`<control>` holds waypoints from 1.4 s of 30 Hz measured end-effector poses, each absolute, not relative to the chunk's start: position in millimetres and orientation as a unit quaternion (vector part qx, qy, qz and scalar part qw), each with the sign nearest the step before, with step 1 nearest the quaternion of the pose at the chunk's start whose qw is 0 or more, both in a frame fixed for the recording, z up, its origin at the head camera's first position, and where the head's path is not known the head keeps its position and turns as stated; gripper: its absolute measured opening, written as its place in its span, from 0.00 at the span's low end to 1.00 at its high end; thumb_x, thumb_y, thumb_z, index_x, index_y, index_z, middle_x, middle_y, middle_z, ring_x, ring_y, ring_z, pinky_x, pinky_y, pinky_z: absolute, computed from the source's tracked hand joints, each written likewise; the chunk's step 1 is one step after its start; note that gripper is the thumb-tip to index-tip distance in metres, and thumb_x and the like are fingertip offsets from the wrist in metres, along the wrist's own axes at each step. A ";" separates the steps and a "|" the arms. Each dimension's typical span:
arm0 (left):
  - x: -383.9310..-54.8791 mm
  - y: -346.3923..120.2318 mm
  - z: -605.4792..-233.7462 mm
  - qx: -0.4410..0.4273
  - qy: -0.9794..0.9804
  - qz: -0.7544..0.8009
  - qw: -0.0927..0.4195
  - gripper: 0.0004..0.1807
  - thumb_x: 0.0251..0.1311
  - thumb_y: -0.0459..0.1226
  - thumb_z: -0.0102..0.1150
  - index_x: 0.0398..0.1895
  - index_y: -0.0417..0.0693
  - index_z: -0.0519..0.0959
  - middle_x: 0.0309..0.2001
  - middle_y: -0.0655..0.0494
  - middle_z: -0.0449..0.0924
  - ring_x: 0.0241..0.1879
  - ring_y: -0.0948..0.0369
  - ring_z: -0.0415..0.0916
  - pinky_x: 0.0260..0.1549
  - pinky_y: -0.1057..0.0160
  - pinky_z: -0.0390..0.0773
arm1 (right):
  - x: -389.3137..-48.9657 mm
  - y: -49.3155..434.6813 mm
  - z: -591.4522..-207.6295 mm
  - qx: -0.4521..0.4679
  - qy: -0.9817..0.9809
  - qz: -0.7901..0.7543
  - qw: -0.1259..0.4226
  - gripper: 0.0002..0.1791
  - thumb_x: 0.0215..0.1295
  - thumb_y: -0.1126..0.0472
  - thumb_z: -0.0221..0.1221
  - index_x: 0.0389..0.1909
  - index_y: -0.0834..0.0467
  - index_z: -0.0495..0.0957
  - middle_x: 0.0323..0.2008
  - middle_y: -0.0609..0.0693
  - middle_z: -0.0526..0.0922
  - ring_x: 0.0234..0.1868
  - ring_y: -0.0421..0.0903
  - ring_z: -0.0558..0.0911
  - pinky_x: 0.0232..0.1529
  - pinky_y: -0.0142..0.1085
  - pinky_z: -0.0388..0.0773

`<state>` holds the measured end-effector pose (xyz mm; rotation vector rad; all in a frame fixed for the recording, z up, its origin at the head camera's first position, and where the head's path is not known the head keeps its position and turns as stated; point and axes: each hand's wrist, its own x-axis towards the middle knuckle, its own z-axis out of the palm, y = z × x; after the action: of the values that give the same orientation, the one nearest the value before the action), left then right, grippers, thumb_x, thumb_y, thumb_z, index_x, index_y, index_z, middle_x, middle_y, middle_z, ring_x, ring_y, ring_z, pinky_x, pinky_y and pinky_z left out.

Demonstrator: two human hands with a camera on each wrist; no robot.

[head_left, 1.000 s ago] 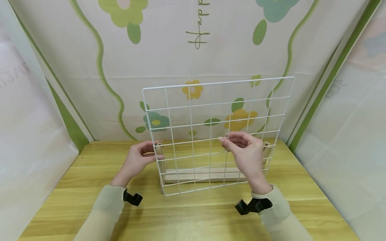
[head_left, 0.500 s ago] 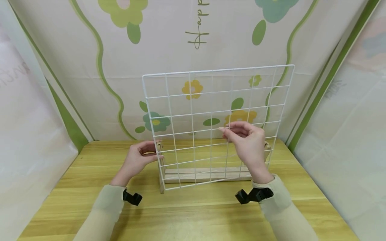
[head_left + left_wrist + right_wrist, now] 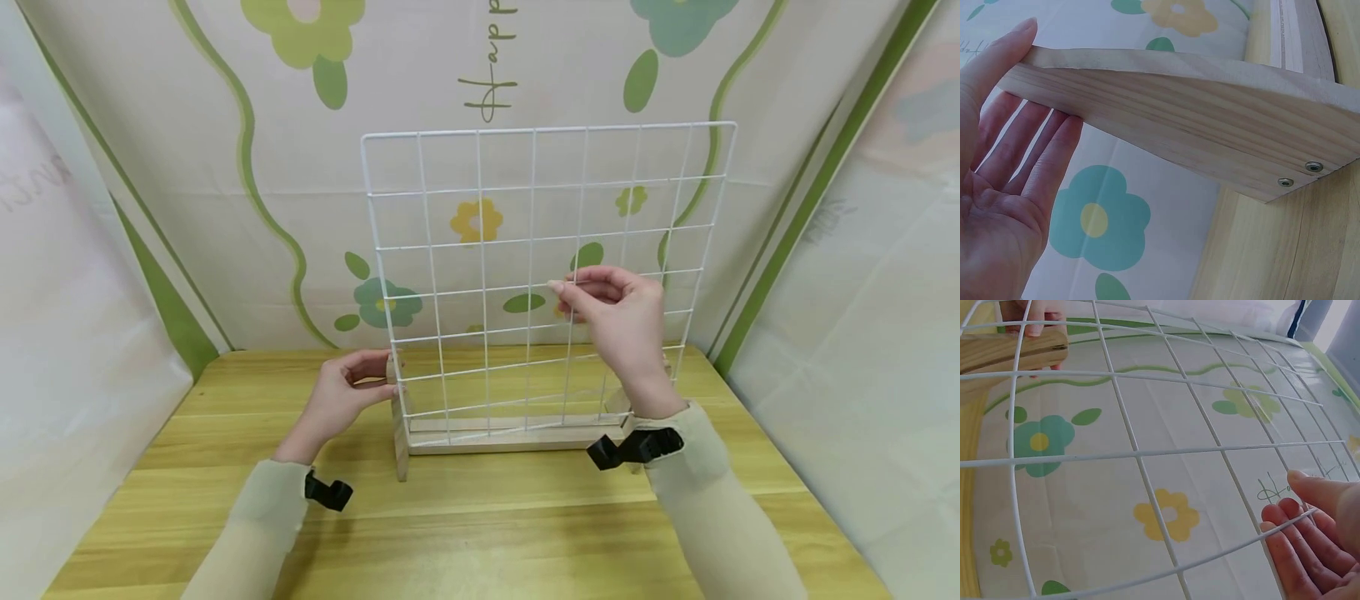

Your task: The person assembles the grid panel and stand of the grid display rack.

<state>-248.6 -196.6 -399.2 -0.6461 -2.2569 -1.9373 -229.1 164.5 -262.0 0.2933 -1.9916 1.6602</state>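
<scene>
Wire grid (image 3: 529, 286) has gone up quite a bit since a second ago, and the right hand (image 3: 618, 312) has risen with it, while the left hand (image 3: 345, 396) hasn't budged. So the white grid's now tilted up near-upright over the long base (image 3: 517, 439) of a wooden stand, bottom edge sloping up toward the right; can't tell from here if it's touching the wood. The right hand has thumb and fingertips closed in on a wire about mid-height, right of center, pinching it. Left thumb and fingers are spread just wide enough to hold opposite edges of the stand's side panel (image 3: 400, 433) near its top end. Two screw heads (image 3: 1314, 166) show low on that panel's outer face. Stand's sitting on a wood-grain table (image 3: 480, 533), with a flowery backdrop (image 3: 420, 167) behind and a black wrist camera (image 3: 330, 493) on the left cuff.
</scene>
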 end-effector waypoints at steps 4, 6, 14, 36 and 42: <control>-247.7 -197.2 -398.4 -0.196 -0.754 -0.626 0.048 0.26 0.56 0.25 0.73 0.59 0.35 0.79 0.50 0.42 0.84 0.48 0.57 0.83 0.48 0.60 0.84 | -235.6 163.8 -254.2 0.106 -0.735 0.617 0.260 0.17 0.56 0.55 0.77 0.36 0.65 0.85 0.31 0.55 0.89 0.28 0.52 0.88 0.30 0.40 0.88; -248.0 -197.6 -398.9 -0.190 -0.758 -0.622 0.047 0.26 0.56 0.26 0.74 0.59 0.35 0.79 0.50 0.43 0.83 0.48 0.57 0.83 0.48 0.60 0.84 | -238.7 163.0 -249.8 0.104 -0.732 0.622 0.259 0.18 0.55 0.55 0.77 0.36 0.65 0.85 0.31 0.56 0.89 0.28 0.52 0.88 0.30 0.39 0.87; -249.4 -197.5 -399.4 -0.195 -0.755 -0.624 0.046 0.26 0.56 0.25 0.73 0.60 0.35 0.79 0.51 0.41 0.84 0.48 0.58 0.83 0.48 0.60 0.84 | -250.8 161.5 -233.8 0.073 -0.746 0.619 0.234 0.21 0.54 0.53 0.78 0.39 0.64 0.85 0.33 0.55 0.89 0.30 0.51 0.89 0.33 0.41 0.88; -251.8 -196.6 -400.7 -0.189 -0.755 -0.626 0.047 0.26 0.56 0.24 0.73 0.60 0.35 0.79 0.51 0.41 0.83 0.48 0.58 0.83 0.48 0.60 0.84 | -282.7 157.8 -208.0 0.037 -0.753 0.629 0.193 0.21 0.54 0.53 0.78 0.41 0.63 0.84 0.34 0.57 0.88 0.32 0.51 0.89 0.33 0.35 0.87; -250.3 -197.0 -399.5 -0.187 -0.754 -0.628 0.039 0.26 0.55 0.27 0.75 0.59 0.34 0.79 0.51 0.41 0.83 0.49 0.57 0.83 0.49 0.60 0.84 | -281.8 155.2 -199.2 0.045 -0.750 0.631 0.194 0.21 0.54 0.53 0.78 0.40 0.63 0.84 0.34 0.57 0.88 0.31 0.50 0.88 0.33 0.35 0.87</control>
<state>-250.3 -197.0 -399.5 -0.5748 -2.3123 -1.9257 -281.8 155.2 -199.2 0.1250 -2.1030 1.7705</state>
